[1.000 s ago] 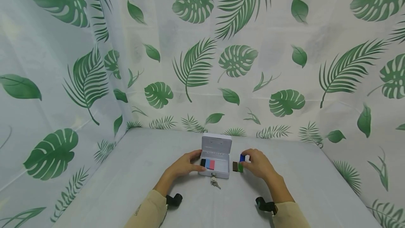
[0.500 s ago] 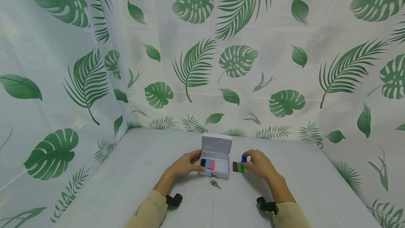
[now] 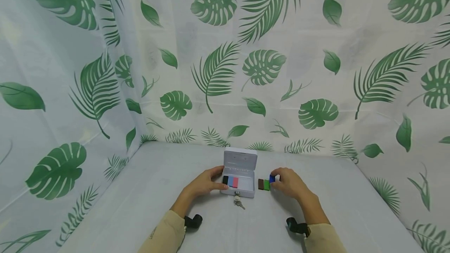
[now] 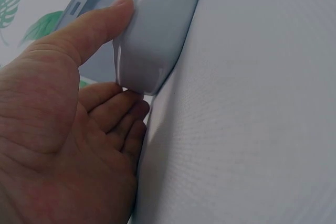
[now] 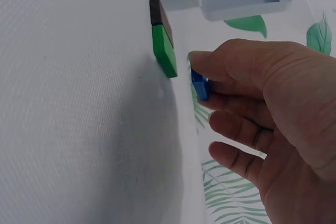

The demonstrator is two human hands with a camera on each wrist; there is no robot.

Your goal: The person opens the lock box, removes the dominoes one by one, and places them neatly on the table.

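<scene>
A small grey cash box (image 3: 247,194) stands on the table with its lid (image 3: 240,161) raised. My left hand (image 3: 205,182) holds the box's left end, thumb (image 4: 113,17) on the upper edge and fingertips low against the side. Inside, on the left, lie a black block (image 3: 225,180), a light blue block (image 3: 230,182) and a pink block (image 3: 235,182). To the right of the box, my right hand (image 3: 290,182) pinches a dark blue block (image 5: 199,85) between thumb and fingers. Beside it, a green block (image 5: 164,51) and a brown block (image 3: 261,184) sit against each other.
A key bunch (image 3: 240,204) hangs from the front lock and lies on the white tabletop (image 3: 225,229). A leaf-print curtain (image 3: 225,69) stands behind the table and on both sides. Each wrist carries a small black camera (image 3: 193,221).
My right hand has shifted slightly right and down with the dark blue block, from over the green block to its right side. The left hand has kept still on the box.
</scene>
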